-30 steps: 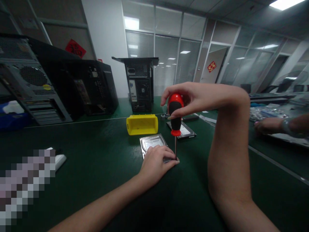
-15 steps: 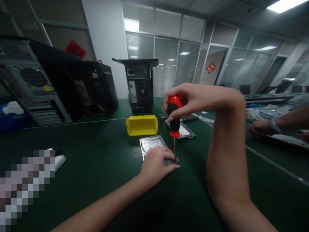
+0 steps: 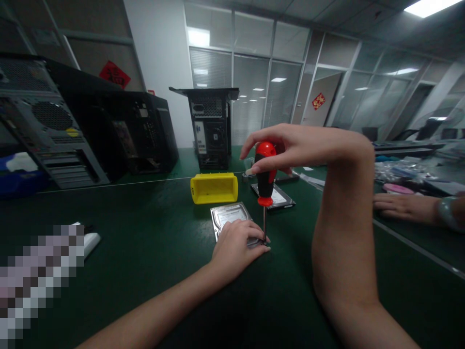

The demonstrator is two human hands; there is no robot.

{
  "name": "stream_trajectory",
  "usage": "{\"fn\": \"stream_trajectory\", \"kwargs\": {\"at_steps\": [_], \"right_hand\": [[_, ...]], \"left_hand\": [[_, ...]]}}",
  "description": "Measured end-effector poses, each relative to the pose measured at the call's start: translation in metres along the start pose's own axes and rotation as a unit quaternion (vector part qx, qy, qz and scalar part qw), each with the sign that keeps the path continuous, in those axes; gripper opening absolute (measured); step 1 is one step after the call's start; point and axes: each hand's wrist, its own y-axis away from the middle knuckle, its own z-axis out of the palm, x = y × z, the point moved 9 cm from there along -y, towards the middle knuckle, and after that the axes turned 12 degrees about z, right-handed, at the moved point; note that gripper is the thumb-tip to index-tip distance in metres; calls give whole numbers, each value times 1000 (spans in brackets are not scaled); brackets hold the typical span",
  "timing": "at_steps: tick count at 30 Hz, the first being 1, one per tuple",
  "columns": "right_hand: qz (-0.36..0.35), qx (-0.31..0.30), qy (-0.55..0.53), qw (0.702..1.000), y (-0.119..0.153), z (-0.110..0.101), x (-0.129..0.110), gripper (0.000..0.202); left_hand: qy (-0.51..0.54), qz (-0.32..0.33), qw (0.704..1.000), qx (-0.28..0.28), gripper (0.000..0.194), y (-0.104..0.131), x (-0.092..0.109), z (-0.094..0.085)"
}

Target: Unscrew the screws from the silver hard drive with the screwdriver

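My left hand (image 3: 236,241) lies over the near end of a silver hard drive (image 3: 227,213) on the green table, gripping it with fingers and thumb around its near right corner. A red-and-black screwdriver (image 3: 265,182) stands upright there, its shaft running down between my left fingertips and thumb. The tip's exact contact is too small to make out. My right hand (image 3: 278,148) is around the screwdriver's handle from above, thumb across its near side and index finger stretched away from it. A second hard drive (image 3: 279,198) lies just behind the screwdriver.
A yellow bin (image 3: 214,189) sits behind the first drive. Black computer cases (image 3: 212,131) stand at the back and left. At the right, another person's hand (image 3: 403,206) rests near plastic bags (image 3: 403,172). A white object (image 3: 91,242) lies left, by a pixelated area.
My right fingers have loosened around the screwdriver handle, with the index finger extending left. The left hand and drive stay put. The other person's hand has shifted and flattened on the table.
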Motion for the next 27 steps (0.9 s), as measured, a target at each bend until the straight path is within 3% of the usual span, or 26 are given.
{"fn": "stream_trajectory", "kwargs": {"at_steps": [6,11,21,27], "right_hand": [[40,-31,15,999,-2,6,5,50],[114,0,30,993,-6,3,17,61],[60,-15,-85,994,-7,4,4,45],[38,-22,-40,998,-6,3,2,51]], "left_hand": [[5,5,1000,5,13,-1,2,-1],[-1,-1,1000,-4,15,-1,2,0],[3,9,1000,13,14,0,1,0],[6,13,1000,15,12,0,1,-1]]}}
